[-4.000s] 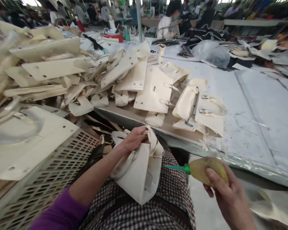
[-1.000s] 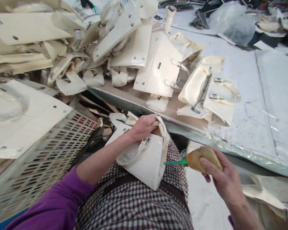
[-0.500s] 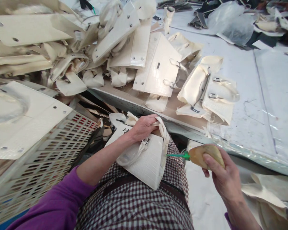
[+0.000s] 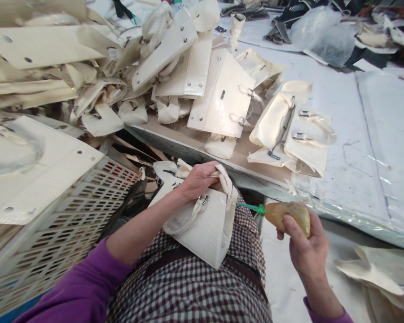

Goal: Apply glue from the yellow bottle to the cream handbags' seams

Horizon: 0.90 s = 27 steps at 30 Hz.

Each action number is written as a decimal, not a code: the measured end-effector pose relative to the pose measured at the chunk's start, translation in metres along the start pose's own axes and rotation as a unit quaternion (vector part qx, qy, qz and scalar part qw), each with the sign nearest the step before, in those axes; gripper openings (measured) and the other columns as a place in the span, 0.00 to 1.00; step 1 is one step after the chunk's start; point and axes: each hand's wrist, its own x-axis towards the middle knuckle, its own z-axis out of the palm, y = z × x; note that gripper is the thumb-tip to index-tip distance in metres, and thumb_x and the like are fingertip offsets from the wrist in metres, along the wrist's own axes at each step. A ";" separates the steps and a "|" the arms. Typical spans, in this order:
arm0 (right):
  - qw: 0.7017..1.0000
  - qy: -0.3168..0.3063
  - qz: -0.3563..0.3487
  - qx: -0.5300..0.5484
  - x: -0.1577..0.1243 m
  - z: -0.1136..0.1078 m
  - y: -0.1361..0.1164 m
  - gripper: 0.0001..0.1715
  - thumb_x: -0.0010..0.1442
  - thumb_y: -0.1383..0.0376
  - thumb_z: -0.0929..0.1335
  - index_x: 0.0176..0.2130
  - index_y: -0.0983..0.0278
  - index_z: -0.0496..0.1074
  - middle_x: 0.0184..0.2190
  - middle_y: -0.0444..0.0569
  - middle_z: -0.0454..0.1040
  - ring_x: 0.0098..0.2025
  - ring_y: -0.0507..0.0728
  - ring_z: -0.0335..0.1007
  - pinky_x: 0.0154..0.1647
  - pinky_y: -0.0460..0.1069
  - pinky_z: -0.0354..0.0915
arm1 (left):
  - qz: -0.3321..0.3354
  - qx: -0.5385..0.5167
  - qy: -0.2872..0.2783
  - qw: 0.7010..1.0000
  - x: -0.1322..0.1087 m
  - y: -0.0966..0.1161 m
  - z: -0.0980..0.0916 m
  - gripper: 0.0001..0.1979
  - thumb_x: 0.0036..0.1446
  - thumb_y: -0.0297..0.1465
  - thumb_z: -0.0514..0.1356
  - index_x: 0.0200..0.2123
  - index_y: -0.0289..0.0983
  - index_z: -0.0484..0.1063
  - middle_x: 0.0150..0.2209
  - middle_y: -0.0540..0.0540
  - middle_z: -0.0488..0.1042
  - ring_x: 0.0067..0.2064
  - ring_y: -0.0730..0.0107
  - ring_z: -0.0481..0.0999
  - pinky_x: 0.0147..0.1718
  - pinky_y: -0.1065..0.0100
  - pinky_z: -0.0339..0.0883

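Observation:
On my lap rests a cream handbag (image 4: 202, 226) with a crocodile-like pattern and a handle wrapped in clear plastic. My left hand (image 4: 201, 179) is closed on its upper edge, fingertips partly hidden behind the material. In my right hand (image 4: 306, 242) is a soft yellowish glue bottle (image 4: 287, 217) with a green cap and a long thin green nozzle (image 4: 251, 207). The nozzle's tip is at the side edge of the bag; whether it touches the edge I cannot tell.
Several cream handbags (image 4: 222, 96) are heaped along the table edge, with two handbag pieces (image 4: 309, 143) lying farther right. A white plastic basket (image 4: 70, 215) stands at my left, a cream bag panel (image 4: 54, 170) across it. Clear plastic (image 4: 326, 36) lies at the back right.
My right hand has moved slightly left, and the bottle's nozzle tip has risen a little along the bag's side edge. My left hand keeps its hold on the handbag.

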 end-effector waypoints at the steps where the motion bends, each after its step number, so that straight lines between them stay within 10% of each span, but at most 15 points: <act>1: 1.000 0.000 0.008 0.011 0.000 0.000 0.002 0.27 0.58 0.55 0.80 0.51 0.62 0.74 0.37 0.47 0.76 0.22 0.52 0.69 0.20 0.48 0.68 | -0.001 -0.002 0.000 1.000 0.000 0.001 0.000 0.08 0.63 0.27 0.59 0.36 0.35 0.80 0.39 0.47 0.77 0.42 0.66 0.77 0.43 0.71 0.70; 18: 0.969 -0.115 0.194 0.097 0.013 -0.014 -0.018 0.28 0.55 0.48 0.80 0.44 0.66 0.81 0.23 0.45 0.70 0.18 0.49 0.58 0.13 0.43 0.56 | 0.045 0.052 0.013 0.998 0.000 0.006 -0.003 0.09 0.64 0.26 0.58 0.35 0.36 0.79 0.36 0.46 0.78 0.41 0.66 0.79 0.43 0.71 0.72; 27: 0.947 -0.047 0.189 0.255 0.004 -0.021 -0.014 0.45 0.52 0.31 0.74 0.53 0.61 0.81 0.47 0.56 0.77 0.28 0.53 0.60 0.22 0.48 0.64 | 0.192 0.253 0.272 0.908 -0.019 0.052 -0.037 0.09 0.65 0.24 0.59 0.45 0.38 0.77 0.45 0.46 0.81 0.46 0.65 0.80 0.49 0.66 0.76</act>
